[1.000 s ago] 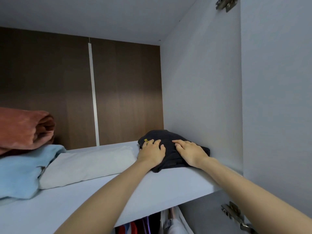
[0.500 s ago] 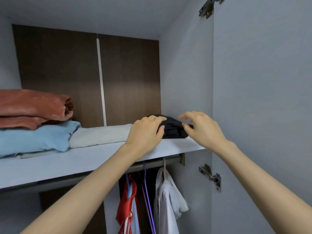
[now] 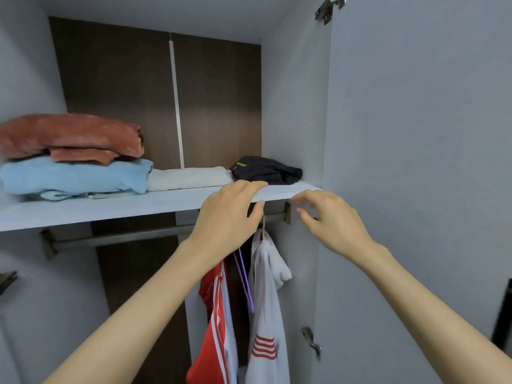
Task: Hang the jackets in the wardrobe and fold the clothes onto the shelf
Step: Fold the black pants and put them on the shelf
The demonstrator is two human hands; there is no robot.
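A folded black garment (image 3: 267,171) with a small yellow logo lies at the right end of the white wardrobe shelf (image 3: 110,209). Both my hands hover empty in front of the shelf edge, apart from the garment. My left hand (image 3: 230,214) has loosely bent fingers over the edge. My right hand (image 3: 329,217) is relaxed, just right of it, near the door edge. Below the shelf a red-and-white jacket (image 3: 216,322) and a white jacket (image 3: 266,314) hang from the rail (image 3: 124,236).
On the shelf sit a folded white cloth (image 3: 191,178), a light blue pile (image 3: 74,177) and a rust-coloured pile (image 3: 72,139) on top. A purple hanger (image 3: 245,275) hangs between the jackets. The open wardrobe door (image 3: 415,162) fills the right side.
Both hands let go of the black garment and drew back off the shelf toward me. The view dropped, showing the rail and hanging jackets.
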